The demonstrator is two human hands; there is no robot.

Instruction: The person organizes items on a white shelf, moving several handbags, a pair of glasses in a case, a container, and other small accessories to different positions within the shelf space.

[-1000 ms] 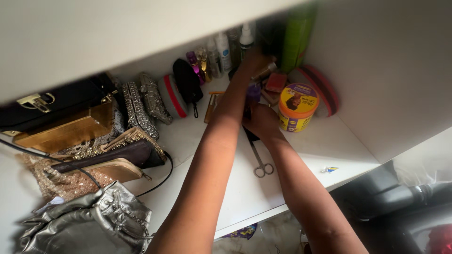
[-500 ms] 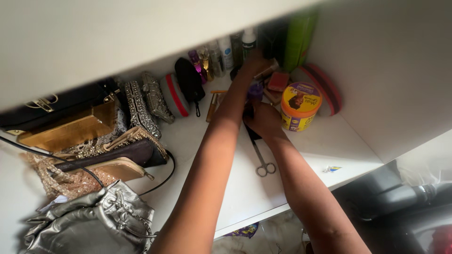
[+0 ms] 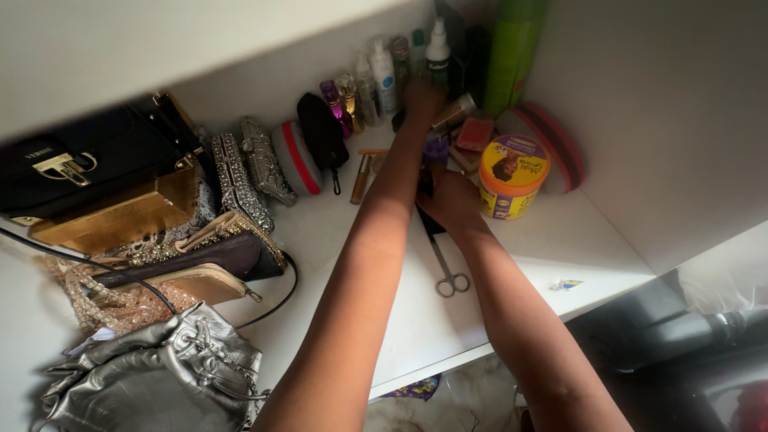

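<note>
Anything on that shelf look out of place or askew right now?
Nothing spilled or broken. Two oddities: the scissors lie loose, flat on the shelf beside the right hand, and a small wrapper scrap sits near the shelf's front edge. Bottles stand upright.

We look down into a white cupboard. Its shelf (image 3: 552, 240) is white and smooth, with a pale back wall (image 3: 264, 88) at the far side and a plain white side panel (image 3: 664, 120) rising on the right. Across the upper left, a white board (image 3: 120, 48) overhangs the view and shades the far left corner. Soft light falls on the shelf's near right part. Below the shelf's near edge we see a marbled pale floor (image 3: 424, 412) and, at the lower right, dark rounded shapes (image 3: 680, 336) too dim to identify.
</note>
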